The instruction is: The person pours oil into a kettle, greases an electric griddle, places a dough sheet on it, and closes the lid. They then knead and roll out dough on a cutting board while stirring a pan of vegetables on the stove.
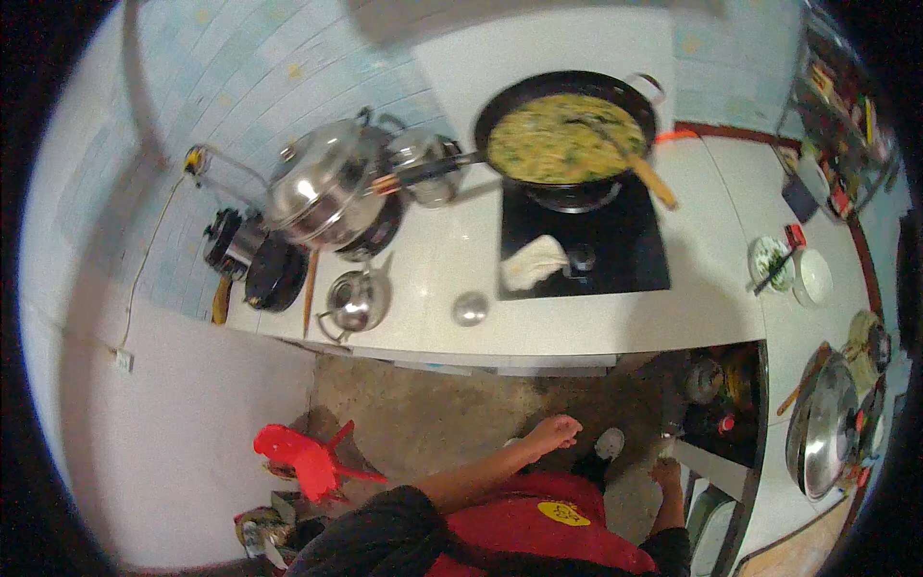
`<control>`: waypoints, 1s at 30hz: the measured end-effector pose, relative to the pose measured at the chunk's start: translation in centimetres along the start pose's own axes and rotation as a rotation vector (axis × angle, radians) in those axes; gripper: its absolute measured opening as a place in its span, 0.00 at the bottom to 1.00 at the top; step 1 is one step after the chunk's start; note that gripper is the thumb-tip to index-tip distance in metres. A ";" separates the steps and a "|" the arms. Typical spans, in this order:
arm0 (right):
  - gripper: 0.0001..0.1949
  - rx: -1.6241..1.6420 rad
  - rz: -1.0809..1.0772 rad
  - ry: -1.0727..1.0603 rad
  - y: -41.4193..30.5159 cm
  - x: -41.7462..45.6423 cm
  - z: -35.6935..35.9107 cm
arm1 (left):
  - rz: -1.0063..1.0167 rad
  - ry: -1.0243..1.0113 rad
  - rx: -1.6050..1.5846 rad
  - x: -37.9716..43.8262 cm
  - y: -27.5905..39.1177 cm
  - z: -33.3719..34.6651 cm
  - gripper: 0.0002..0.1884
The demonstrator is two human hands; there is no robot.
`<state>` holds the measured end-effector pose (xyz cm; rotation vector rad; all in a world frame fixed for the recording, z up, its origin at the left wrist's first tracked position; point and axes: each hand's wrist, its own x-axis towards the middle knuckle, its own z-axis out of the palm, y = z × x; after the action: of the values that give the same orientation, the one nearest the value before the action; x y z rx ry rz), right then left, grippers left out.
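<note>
My left hand is over the floor in front of the red apron, fingers curled in, with nothing seen in it. My right hand reaches down by the open cabinet at the lower right. A small shiny or clear thing lies just above its fingers; whether I hold it is unclear. On the black cooktop stands a large black wok full of a yellow-green food. A wooden-handled utensil leans in it. A folded pale cloth lies on the cooktop's front left.
Left on the counter are a steel steamer pot, a black pan, a small steel pot and a round metal piece. Right are bowls and a large lidded pan. A red stool stands on the floor.
</note>
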<state>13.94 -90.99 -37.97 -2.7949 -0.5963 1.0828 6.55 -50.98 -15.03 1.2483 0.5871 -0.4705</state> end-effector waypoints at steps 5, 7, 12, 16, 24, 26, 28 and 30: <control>0.16 0.102 0.110 0.027 -8.4 -6.1 -4.9 | 0.262 0.083 -0.013 -6.6 4.2 -8.6 0.10; 0.16 0.456 0.050 0.145 -11.3 -7.2 -4.0 | 0.339 0.174 -0.081 -9.7 5.2 -12.7 0.07; 0.13 0.372 -0.089 0.107 -12.1 -2.6 0.6 | 0.668 0.600 0.507 -4.9 8.4 -21.4 0.06; 0.12 1.593 -0.044 -0.044 -21.1 -8.7 -7.3 | 0.864 0.867 0.913 -2.6 14.0 -22.6 0.12; 0.10 1.169 0.224 0.205 -22.6 -18.1 -9.1 | 0.777 0.772 1.344 4.5 15.0 -26.0 0.16; 0.09 0.756 0.227 0.169 -19.3 -19.3 -5.1 | 0.777 0.797 1.117 3.3 16.7 -25.3 0.13; 0.09 0.004 0.074 0.114 -16.0 -20.1 -1.0 | 0.837 0.898 0.817 -1.5 19.3 -24.7 0.10; 0.09 -0.156 -0.071 0.087 -13.0 -19.9 2.5 | 0.808 0.961 0.750 -7.0 22.2 -27.4 0.10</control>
<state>-5.39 -86.90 -24.49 -2.9084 -0.7965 0.9343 10.89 -18.72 0.15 2.2939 0.6378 0.7191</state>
